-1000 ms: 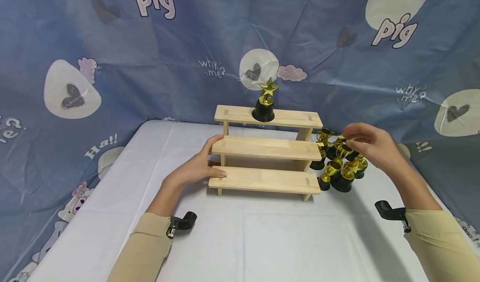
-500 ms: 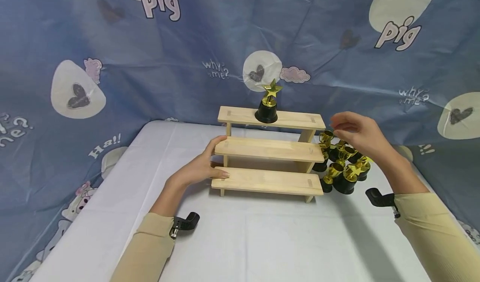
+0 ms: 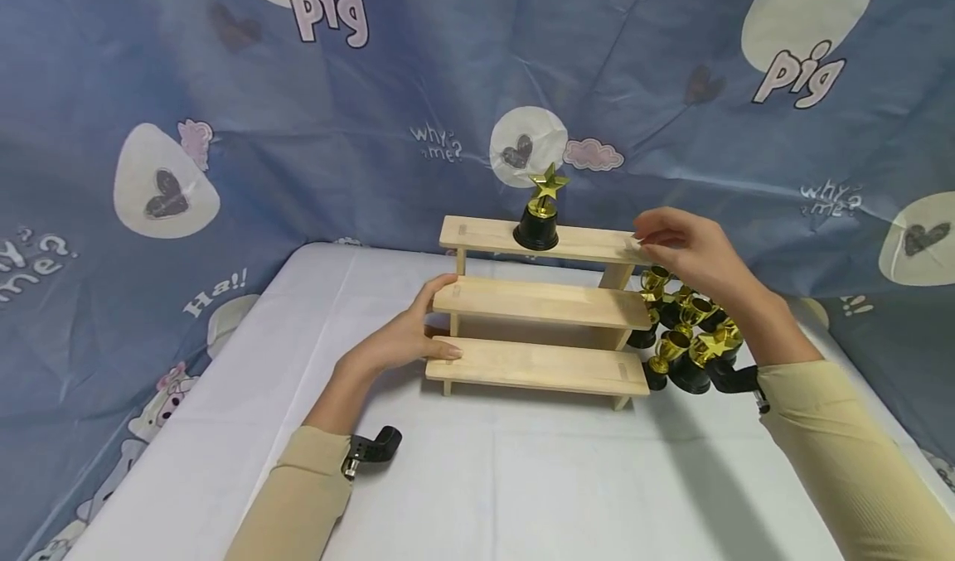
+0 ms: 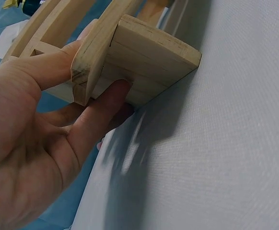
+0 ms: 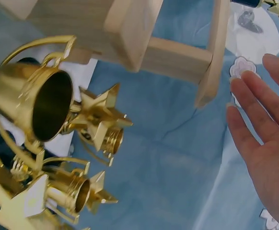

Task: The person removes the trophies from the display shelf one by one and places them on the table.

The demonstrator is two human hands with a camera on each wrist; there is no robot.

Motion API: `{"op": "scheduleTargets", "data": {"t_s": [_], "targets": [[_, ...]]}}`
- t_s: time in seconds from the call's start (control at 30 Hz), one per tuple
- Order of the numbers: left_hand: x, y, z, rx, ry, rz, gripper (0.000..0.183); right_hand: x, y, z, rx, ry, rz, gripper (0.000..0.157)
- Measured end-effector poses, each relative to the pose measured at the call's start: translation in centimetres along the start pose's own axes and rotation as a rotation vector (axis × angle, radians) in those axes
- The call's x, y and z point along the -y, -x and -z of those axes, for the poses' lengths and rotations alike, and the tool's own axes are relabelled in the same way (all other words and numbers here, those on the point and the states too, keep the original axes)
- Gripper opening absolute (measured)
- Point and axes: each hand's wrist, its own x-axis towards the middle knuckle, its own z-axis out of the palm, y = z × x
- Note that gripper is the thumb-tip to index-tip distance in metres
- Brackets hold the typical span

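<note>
A three-step wooden display shelf [image 3: 540, 302] stands on the white-covered table. My left hand [image 3: 399, 341] holds its left end, thumb on the lowest board; the left wrist view has the fingers against the wooden leg [image 4: 144, 57] under a board. A gold star trophy [image 3: 539, 225] on a black base stands upright on the top board. By that board's right end is my right hand [image 3: 690, 250], nothing in it; the right wrist view shows its fingers [image 5: 257, 110] loosely extended, apart from the wood. Several small gold cup and star trophies [image 3: 674, 344] cluster right of the shelf, partly behind the right forearm.
Blue printed cloth [image 3: 358, 155] hangs behind and along the sides of the table [image 3: 477, 478]. Gold cups [image 5: 15, 98] stand close below the right hand. A black wrist camera [image 3: 376, 445] sticks out from the left sleeve.
My right hand has moved left from above the trophy cluster to the top board's right end. The left hand keeps its hold on the shelf. The head view has shifted slightly.
</note>
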Motion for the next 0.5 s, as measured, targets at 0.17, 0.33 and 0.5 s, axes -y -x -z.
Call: {"op": "scheduleTargets", "data": {"t_s": [0.17,0.33,0.5], "targets": [[0.0,0.0,0.0,-0.017,-0.005,0.011,0.113,0.9,-1.2,-0.4,0.008,0.009,0.019,0.034],[-0.1,-0.1,-0.1,-0.011,-0.007,0.008,0.113,1.8,-2.3,-0.5,0.014,-0.009,0.038,0.035],[-0.1,-0.1,-0.1,-0.006,-0.002,0.009,0.113,2.6,-3.3,-0.6,0.033,-0.025,0.049,0.038]]}}
